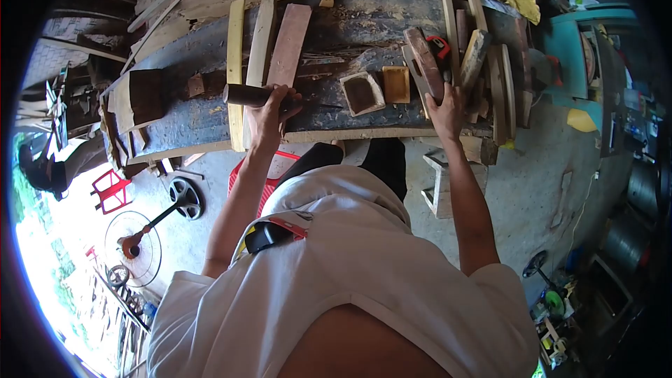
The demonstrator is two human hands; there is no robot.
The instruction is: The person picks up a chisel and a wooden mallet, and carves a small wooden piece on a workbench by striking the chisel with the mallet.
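My left hand [264,117] is closed around a dark, round wooden bar [243,94] lying crosswise over the boards. Beside it a pinkish board [288,45], a pale board [262,28] and a yellowish strip [236,70] lie across the bench. My right hand [446,113] grips the near end of a reddish-brown wooden block [424,59], its fingers partly hidden. Just beyond sits a red tape measure [439,47]. Between my hands are a squarish hollowed wooden block [362,93] and a small wooden tray-like piece [396,85].
The dark, worn workbench [192,122] has a thick wood block [143,100] at its left end. Several wood offcuts [500,91] stand at its right. On the floor are a red stool [262,168], a fan [133,246] and a wooden stool [448,185]. Another person [52,168] is at far left.
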